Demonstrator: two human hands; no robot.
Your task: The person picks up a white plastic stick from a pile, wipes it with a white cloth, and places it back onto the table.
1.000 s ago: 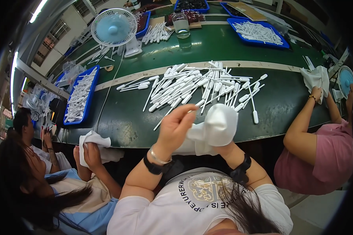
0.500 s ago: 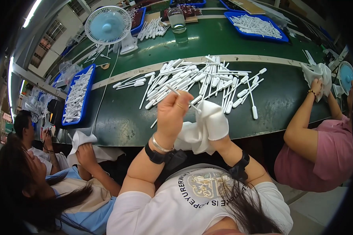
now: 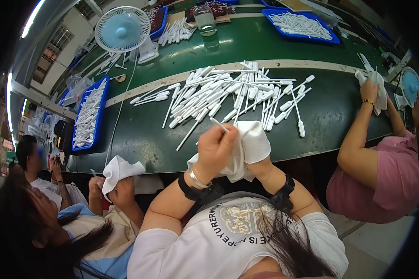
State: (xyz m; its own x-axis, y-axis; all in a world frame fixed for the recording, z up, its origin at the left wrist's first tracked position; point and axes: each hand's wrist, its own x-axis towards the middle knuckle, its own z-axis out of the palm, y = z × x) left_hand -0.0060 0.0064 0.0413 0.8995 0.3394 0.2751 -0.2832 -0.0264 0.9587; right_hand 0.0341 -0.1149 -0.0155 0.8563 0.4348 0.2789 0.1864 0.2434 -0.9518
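Observation:
My left hand (image 3: 215,149) is closed around a thin white plastic stick (image 3: 218,124), one end of which pokes out above the thumb. Its other end is hidden behind my fist and the cloth. In my right hand (image 3: 261,169) is a white cloth (image 3: 254,141), draped over the fingers and bunched up against my left hand. Both hands are held over the near edge of the dark green table (image 3: 139,151). Just beyond them lies a loose pile of white plastic sticks with oblong bulb ends (image 3: 209,100).
On the left stands a blue tray (image 3: 100,122) full of similar sticks, another blue tray (image 3: 338,41) far right. A fan (image 3: 122,30) and a clear jar (image 3: 205,21) stand behind. Co-workers on both sides hold white cloths (image 3: 118,173).
My left hand has come down and right to the cloth, bringing the stick with it. My right hand has barely moved. The co-worker on the left has shifted a cloth rightward.

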